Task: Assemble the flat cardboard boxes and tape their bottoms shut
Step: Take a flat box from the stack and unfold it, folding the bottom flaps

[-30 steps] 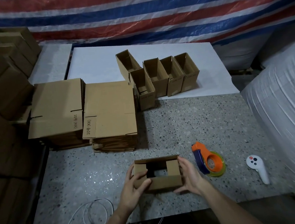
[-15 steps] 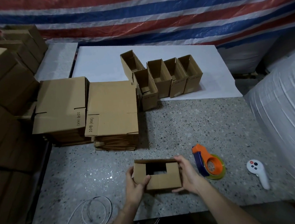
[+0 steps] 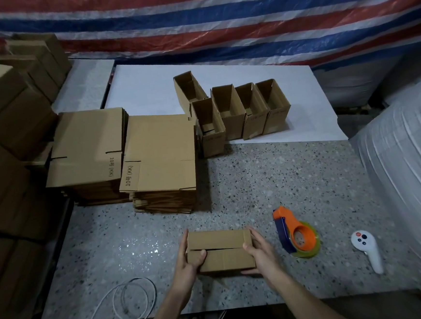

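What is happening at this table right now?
A person is putting together small cardboard boxes at a speckled table. The left hand and right hand grip one box by its ends, thumbs on the flaps. The flaps are folded shut, and no tape shows on the seam. The tape dispenser lies untouched to the right. Two stacks of flat cardboard sit behind, and five open boxes stand farther back.

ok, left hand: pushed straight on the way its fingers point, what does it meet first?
The left hand holds the cardboard box by its end. Ahead: speckled tabletop, then likely the nearer stack of flat boxes; depth is unclear.
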Demonstrator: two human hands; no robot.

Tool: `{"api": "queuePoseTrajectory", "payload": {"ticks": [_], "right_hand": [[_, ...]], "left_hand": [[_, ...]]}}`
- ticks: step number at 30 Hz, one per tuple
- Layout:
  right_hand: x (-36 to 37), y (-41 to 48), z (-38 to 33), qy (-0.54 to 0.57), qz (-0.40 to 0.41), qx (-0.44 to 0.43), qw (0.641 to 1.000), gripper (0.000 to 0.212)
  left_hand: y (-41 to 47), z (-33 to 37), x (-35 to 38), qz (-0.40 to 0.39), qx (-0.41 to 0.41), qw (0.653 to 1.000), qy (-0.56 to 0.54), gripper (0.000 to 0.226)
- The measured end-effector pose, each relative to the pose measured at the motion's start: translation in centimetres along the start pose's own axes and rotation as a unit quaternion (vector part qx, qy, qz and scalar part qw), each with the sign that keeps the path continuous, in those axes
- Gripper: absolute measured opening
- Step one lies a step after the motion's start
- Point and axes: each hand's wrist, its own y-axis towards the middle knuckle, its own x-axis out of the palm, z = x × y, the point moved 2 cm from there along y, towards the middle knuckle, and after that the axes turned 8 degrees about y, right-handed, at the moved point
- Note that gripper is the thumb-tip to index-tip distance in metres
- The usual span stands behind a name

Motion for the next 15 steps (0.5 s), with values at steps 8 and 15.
{"api": "queuePoseTrajectory", "payload": {"ticks": [8,15], "right_hand": [[-1.9,1.3,-1.1,-0.013,0.035,-0.006,0.999,0.061],[-5.5,3.1,-3.1,-0.024,0.028,-0.001,0.999,0.056]], "left_hand": [[0.5,1.2,2.7,0.036,-0.003,0.999,-0.014,0.059],[0.9,0.7,7.2,0.074,-0.015,0.996,-0.047,0.057]]}}
